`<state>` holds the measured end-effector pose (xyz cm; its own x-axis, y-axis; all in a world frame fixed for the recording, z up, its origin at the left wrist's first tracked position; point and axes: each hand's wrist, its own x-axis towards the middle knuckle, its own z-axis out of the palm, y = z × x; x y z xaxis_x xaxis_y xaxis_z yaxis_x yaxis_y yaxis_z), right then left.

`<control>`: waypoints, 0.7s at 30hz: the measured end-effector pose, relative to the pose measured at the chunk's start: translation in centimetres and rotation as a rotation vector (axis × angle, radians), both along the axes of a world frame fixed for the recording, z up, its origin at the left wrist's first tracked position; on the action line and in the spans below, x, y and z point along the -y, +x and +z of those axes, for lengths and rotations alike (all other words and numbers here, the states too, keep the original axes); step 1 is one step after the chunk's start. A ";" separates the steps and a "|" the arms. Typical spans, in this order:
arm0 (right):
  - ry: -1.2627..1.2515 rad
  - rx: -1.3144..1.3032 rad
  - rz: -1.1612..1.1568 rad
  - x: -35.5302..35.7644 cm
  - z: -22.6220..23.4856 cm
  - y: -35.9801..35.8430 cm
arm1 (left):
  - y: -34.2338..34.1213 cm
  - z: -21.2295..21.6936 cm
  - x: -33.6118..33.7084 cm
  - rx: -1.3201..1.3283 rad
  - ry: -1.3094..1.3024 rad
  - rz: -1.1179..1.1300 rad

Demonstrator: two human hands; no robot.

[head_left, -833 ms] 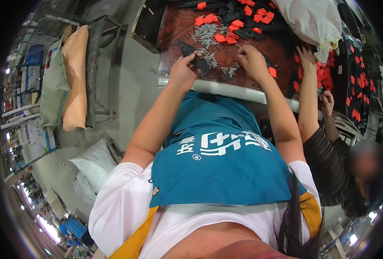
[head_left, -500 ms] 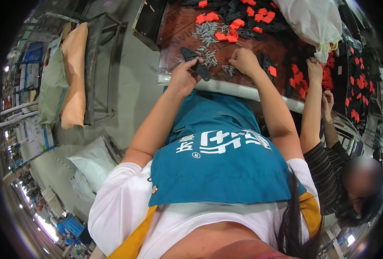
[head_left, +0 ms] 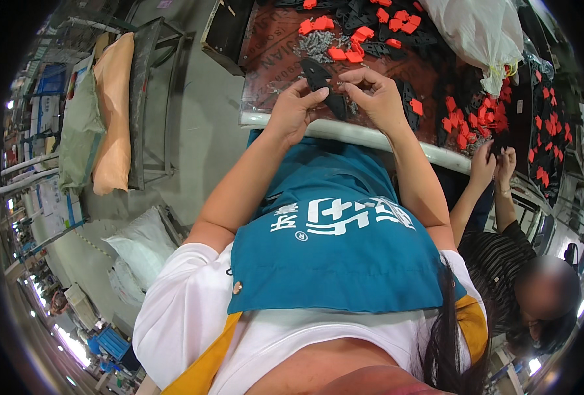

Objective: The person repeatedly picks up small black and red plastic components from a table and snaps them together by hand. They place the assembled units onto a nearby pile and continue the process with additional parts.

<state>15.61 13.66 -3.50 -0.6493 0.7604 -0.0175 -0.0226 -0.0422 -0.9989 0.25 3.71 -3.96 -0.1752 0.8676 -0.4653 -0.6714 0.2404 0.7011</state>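
Observation:
A flat, elongated black plastic part with pointed ends is gripped near its middle by my left hand, thumb on top. Close to its right side, my right hand has thumb and index finger pinched together; anything between them is too small to make out. Just beyond the part lies a heap of small grey metal pieces, and a few more are scattered nearer the table edge, partly behind my hands. Right of my right hand rests another black part with a red-orange clip.
The brown tabletop has a white rolled front edge. Red-orange clips and black parts lie at the back. A white plastic bag stands at the right. Beside me, a co-worker's hands handle a dark part.
My left hand has moved right and turned the black part more upright. My right hand has come left, beside the part. The co-worker's hands have come together lower down.

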 end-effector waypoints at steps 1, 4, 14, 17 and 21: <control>0.059 0.030 0.006 -0.1 -0.1 0.1 | 0.0 0.1 0.0 -0.006 -0.006 -0.001; 0.128 0.094 0.029 0.0 0.4 0.2 | -0.1 -0.1 0.0 -0.022 0.011 -0.011; 0.176 0.143 -0.122 0.6 0.0 -0.5 | 0.2 0.6 -0.1 -0.054 0.084 -0.024; 0.182 0.177 -0.139 0.7 0.8 -0.5 | 0.3 0.8 -0.2 -0.085 0.116 -0.014; 0.302 0.252 -0.135 0.8 1.4 -0.5 | 0.1 0.7 -0.4 -0.108 0.103 -0.020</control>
